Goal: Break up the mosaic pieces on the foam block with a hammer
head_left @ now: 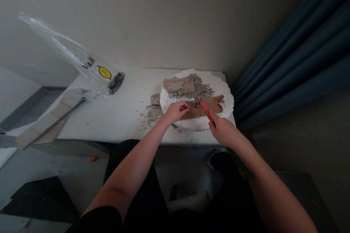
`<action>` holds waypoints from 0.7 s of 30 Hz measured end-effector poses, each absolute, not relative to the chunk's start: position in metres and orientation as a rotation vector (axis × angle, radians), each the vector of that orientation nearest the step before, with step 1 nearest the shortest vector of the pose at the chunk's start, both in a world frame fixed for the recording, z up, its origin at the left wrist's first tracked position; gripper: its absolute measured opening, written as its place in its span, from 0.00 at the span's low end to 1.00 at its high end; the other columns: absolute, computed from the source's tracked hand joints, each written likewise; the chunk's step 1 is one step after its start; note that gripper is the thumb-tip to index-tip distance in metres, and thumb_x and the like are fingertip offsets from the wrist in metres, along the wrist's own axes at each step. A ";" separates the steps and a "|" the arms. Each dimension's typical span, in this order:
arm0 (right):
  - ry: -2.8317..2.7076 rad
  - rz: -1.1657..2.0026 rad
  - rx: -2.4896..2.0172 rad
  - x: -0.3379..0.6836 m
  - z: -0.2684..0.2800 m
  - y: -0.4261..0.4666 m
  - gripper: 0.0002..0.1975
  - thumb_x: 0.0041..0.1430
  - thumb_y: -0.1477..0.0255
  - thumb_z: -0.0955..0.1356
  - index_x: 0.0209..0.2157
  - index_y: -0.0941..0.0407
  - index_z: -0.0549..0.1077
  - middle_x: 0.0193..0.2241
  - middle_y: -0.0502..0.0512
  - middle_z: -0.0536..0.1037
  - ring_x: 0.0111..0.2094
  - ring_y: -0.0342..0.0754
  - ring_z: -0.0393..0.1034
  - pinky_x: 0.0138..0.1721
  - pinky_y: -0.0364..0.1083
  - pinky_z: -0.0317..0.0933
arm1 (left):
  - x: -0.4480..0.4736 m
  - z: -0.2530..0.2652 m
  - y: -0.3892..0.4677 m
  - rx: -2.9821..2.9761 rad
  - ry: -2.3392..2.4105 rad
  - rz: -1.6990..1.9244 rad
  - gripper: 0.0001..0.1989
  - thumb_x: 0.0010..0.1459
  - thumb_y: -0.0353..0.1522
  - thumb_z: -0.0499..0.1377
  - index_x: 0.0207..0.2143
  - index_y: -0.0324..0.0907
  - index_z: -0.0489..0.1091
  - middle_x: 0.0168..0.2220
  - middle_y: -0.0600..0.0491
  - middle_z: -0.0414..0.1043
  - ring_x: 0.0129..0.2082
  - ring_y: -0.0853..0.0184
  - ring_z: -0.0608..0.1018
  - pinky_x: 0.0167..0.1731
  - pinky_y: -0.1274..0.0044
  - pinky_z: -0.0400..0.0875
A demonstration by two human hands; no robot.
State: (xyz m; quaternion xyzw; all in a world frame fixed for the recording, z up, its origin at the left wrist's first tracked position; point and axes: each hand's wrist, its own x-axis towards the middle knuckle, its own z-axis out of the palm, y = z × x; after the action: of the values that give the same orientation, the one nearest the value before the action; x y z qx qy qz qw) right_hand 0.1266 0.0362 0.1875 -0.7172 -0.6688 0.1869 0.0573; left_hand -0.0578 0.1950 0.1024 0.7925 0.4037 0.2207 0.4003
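Note:
My right hand (222,130) is wrapped round the handle of a slim red tool (207,111), possibly pliers or a cutter; its kind is not clear. The tool's far end meets a small grey lump (198,101) over a strip of brown cardboard (214,105). My left hand (177,111) is closed in a pinch at the cardboard's left part; whatever is between the fingers is hidden. Both hands are over a round white slab (224,89) with a ragged rim. Behind the cardboard, grey crumbs (203,90) and a broken brownish piece (179,85) lie on the slab.
The slab rests on a white table (120,116) against a wall. Grey debris (154,113) is scattered left of it. A clear plastic bag (93,69) with a yellow print stands farther left, near cardboard strips (51,118). A dark curtain (295,58) hangs at the right.

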 end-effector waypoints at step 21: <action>-2.044 0.542 -2.181 0.127 0.185 0.037 0.28 0.68 0.72 0.59 0.67 0.61 0.56 0.44 0.67 0.80 0.42 0.58 0.76 0.42 0.49 0.62 | -0.059 0.100 0.194 2.094 1.023 0.570 0.06 0.58 0.33 0.59 0.34 0.41 0.74 0.31 0.54 0.78 0.33 0.69 0.77 0.38 0.76 0.70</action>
State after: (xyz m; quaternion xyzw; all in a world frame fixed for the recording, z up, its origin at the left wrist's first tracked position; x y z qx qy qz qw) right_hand 0.1269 0.0368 0.1852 -0.7169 -0.6720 0.1781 0.0517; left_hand -0.0586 0.1940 0.1001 0.8133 0.3973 0.2214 0.3629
